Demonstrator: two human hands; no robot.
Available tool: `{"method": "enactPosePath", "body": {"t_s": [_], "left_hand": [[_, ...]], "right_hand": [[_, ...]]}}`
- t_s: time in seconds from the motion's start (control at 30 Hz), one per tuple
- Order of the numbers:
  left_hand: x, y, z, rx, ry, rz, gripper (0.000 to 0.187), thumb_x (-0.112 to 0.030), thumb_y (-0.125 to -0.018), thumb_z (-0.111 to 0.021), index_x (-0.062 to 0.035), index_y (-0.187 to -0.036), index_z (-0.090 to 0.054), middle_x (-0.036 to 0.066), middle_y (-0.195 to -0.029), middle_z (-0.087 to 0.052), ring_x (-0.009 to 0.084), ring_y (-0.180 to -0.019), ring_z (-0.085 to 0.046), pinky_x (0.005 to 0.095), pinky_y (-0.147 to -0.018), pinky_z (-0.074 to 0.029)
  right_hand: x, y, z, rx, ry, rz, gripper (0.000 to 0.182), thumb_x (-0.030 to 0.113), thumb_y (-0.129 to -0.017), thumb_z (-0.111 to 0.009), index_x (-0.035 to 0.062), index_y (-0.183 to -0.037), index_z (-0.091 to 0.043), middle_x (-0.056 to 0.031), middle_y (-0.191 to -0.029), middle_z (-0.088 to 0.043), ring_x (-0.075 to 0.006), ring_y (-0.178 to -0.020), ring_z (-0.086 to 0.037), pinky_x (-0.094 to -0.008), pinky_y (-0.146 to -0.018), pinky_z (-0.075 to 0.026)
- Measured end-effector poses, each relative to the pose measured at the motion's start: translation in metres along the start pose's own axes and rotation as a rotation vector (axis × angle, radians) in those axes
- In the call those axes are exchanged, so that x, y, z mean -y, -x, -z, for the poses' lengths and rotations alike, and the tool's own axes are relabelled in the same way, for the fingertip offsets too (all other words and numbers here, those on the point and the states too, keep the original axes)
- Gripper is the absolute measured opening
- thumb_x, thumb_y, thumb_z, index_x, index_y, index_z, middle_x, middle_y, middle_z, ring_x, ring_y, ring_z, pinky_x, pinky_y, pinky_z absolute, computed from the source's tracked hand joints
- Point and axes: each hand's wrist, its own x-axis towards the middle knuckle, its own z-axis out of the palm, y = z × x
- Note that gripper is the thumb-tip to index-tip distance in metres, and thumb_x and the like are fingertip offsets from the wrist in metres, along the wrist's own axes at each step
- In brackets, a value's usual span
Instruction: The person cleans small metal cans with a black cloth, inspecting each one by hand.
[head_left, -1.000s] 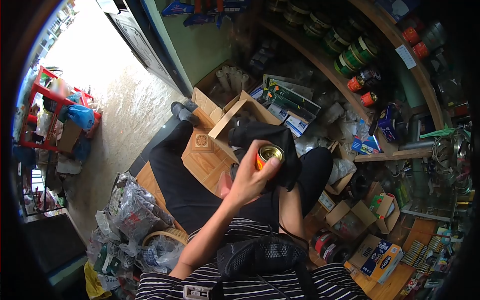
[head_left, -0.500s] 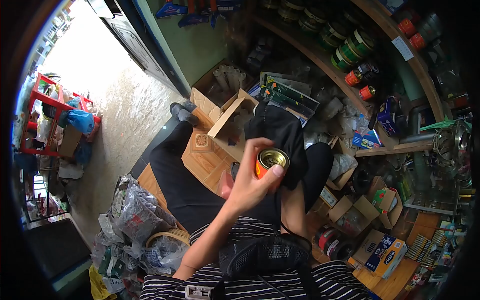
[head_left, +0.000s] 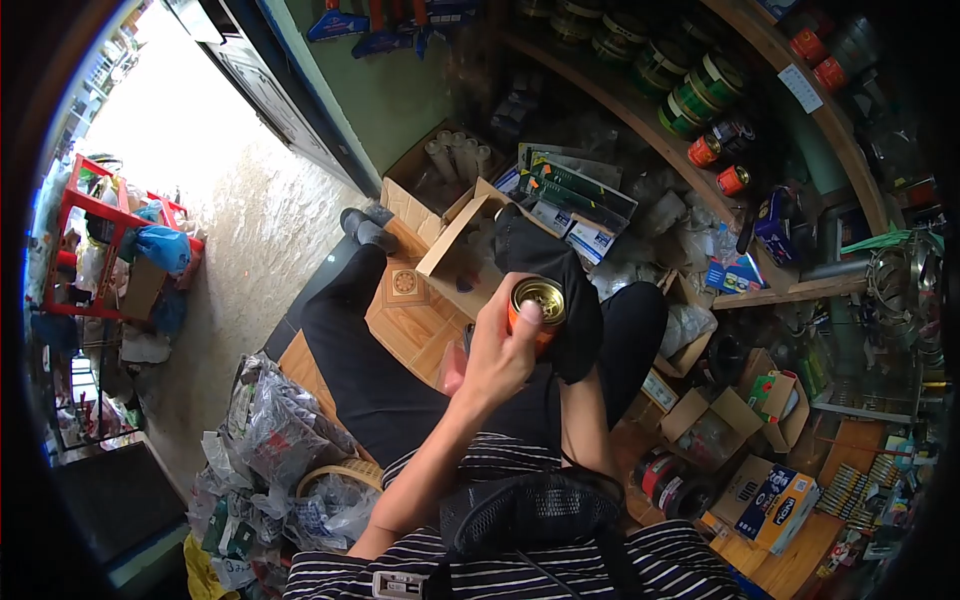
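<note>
In the middle of the head view my left hand is wrapped around a small orange tin can, its thumb over the rim. The can's gold-coloured end faces up toward me. A black cloth covers my right hand and is pressed against the can's right side. Folds of the cloth hide my right fingers, and only the wrist and forearm show below it. Both hands are above my lap, between my bent legs.
An open cardboard box stands in front of my legs. Flat packages lie behind the cloth. Shelves with green-labelled cans curve along the right. Plastic bags pile up at left, near a doorway. More cartons sit at right.
The can has shifted slightly up and left, and my left fingers have closed further around it. The black cloth has bunched closer around the can's right side, uncovering blue-and-white packages behind.
</note>
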Motion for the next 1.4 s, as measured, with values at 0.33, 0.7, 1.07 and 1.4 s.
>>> {"method": "enactPosePath", "body": {"t_s": [0.33,0.7,1.07,1.4], "left_hand": [[0.009,-0.028,0.005,-0.347,0.048,0.107,0.066,-0.052,-0.109,-0.019,-0.0030,-0.087,-0.058,0.003,-0.079,-0.060,0.0108,-0.070,-0.052,0.0239,-0.071,-0.044],[0.012,-0.045,0.016,-0.388,-0.233,-0.269,0.064,-0.042,-0.111,-0.021,0.0012,-0.079,-0.055,0.010,-0.080,-0.051,0.0204,-0.076,-0.049,0.0334,-0.073,-0.042],[0.039,-0.010,0.002,-0.143,-0.143,-0.370,0.080,-0.063,-0.095,-0.053,0.0024,-0.140,-0.039,0.019,-0.134,-0.043,0.0309,-0.129,-0.045,0.0410,-0.111,-0.034],[0.016,-0.007,0.024,0.034,-0.135,-0.039,0.078,-0.024,-0.067,-0.094,0.0018,-0.129,-0.055,0.010,-0.111,-0.068,0.0167,-0.105,-0.065,0.0320,-0.095,-0.051]], "right_hand": [[-0.006,0.017,-0.041,-0.222,-0.602,-0.375,0.045,0.026,-0.109,-0.036,-0.0023,-0.142,-0.047,-0.0139,-0.137,-0.055,-0.0199,-0.126,-0.053,-0.0332,-0.108,-0.040],[0.019,-0.013,-0.039,-0.148,-0.649,-0.153,0.044,0.030,-0.109,-0.035,-0.0026,-0.128,-0.057,-0.0100,-0.123,-0.064,-0.0150,-0.112,-0.060,-0.0287,-0.100,-0.045],[0.003,-0.007,-0.029,-0.482,-0.593,-0.107,0.033,0.030,-0.104,-0.048,0.0009,-0.103,-0.063,-0.0087,-0.092,-0.069,-0.0162,-0.083,-0.067,-0.0267,-0.072,-0.054],[0.030,-0.014,-0.010,-0.338,-0.410,-0.385,0.028,0.028,-0.100,-0.063,0.0005,-0.097,-0.066,-0.0023,-0.087,-0.065,-0.0077,-0.080,-0.060,-0.0243,-0.070,-0.047]]}}
